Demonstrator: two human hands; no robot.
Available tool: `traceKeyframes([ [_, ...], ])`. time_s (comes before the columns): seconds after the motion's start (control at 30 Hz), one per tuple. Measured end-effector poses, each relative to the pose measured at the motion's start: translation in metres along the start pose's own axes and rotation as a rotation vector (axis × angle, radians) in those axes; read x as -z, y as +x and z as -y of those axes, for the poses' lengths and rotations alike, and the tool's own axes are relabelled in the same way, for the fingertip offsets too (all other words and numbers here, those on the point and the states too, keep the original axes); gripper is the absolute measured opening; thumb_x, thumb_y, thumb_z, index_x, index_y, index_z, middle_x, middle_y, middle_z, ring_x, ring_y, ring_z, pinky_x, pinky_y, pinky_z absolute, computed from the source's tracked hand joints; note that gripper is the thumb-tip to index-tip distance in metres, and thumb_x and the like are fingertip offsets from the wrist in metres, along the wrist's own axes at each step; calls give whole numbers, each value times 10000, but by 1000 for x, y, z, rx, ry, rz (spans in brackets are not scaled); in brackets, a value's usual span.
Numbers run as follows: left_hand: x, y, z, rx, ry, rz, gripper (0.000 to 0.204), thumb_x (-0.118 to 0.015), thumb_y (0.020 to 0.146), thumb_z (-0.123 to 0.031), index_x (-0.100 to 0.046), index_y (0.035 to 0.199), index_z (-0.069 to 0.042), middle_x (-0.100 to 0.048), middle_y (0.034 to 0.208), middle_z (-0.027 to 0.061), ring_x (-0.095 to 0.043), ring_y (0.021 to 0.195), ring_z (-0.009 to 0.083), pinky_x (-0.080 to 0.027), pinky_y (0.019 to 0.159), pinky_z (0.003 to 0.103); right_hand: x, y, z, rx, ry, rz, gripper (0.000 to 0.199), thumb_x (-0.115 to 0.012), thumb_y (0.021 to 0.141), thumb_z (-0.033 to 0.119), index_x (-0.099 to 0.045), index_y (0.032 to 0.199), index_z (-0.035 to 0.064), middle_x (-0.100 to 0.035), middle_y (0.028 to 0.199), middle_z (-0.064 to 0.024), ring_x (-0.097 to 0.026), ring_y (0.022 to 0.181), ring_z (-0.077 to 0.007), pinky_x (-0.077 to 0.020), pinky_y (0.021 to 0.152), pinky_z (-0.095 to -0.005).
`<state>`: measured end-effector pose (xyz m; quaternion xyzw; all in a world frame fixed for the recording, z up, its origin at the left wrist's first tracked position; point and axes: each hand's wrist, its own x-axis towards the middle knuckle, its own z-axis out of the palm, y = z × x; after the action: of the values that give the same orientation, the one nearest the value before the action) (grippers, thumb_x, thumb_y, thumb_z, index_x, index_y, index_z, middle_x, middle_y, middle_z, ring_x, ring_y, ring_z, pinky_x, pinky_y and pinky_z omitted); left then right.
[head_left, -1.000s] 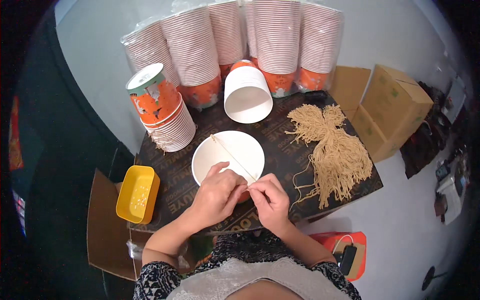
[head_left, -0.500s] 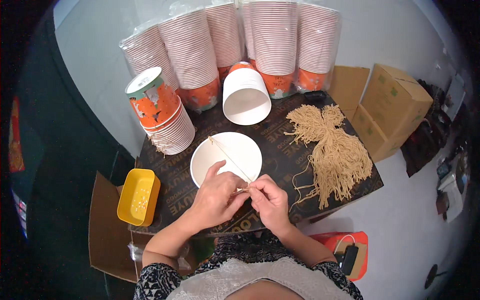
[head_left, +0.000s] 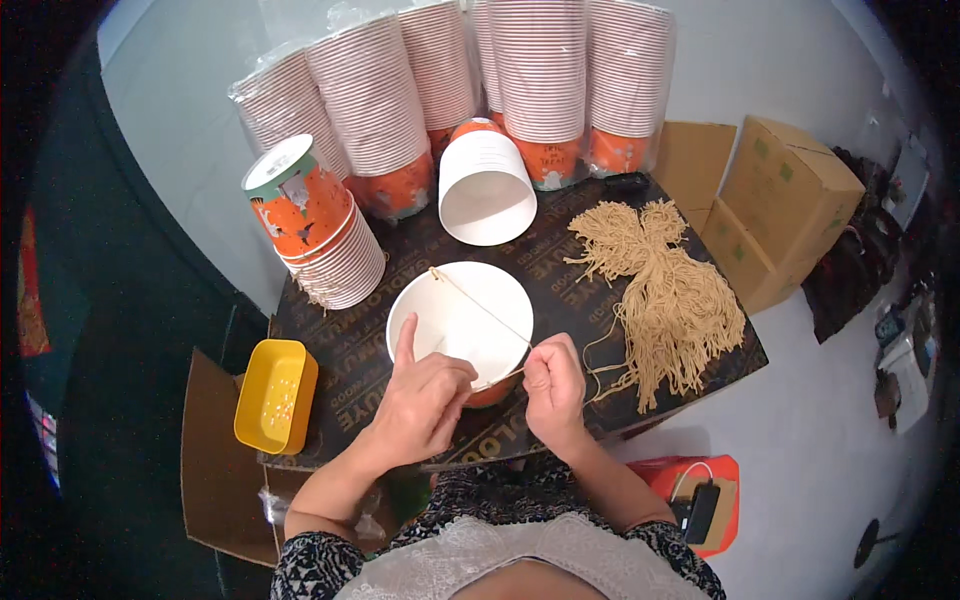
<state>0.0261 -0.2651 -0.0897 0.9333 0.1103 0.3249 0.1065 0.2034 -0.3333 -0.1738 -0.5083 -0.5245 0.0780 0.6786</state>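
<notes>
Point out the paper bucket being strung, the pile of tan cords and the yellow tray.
paper bucket (head_left: 450, 320), head view, on its white inside wall.
pile of tan cords (head_left: 668, 295), head view, on the middle of the bundle.
yellow tray (head_left: 274, 396), head view, on its perforated floor.

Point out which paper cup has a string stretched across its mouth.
The upright white-lined cup directly under both hands; a string spans its rim. The loose cup behind it lies tipped, stringless.

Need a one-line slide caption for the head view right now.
Left hand steadies a white paper bucket while right hand pulls tan string across its rim.
</notes>
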Motion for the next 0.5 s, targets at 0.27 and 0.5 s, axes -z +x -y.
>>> traceKeyframes([
  [0.27,16,-17,8,93,9,-35,209,-642,776,24,-562,937,-82,-637,915,59,-613,1017,262,-95,1163,626,-4,-6,11,170,-51,8,82,-573,914,16,-542,838,11,-521,814,-113,-520,677,-227,-435,610,-303],
  [0.5,4,-27,20,846,-69,-530,218,-656,858,-147,-548,962,10,-599,805,116,-571,750,213,-467,672,332,-9,-12,20,228,29,207,87,-673,841,-12,-610,895,13,-569,849,-124,-596,717,-268,-485,617,-340],
])
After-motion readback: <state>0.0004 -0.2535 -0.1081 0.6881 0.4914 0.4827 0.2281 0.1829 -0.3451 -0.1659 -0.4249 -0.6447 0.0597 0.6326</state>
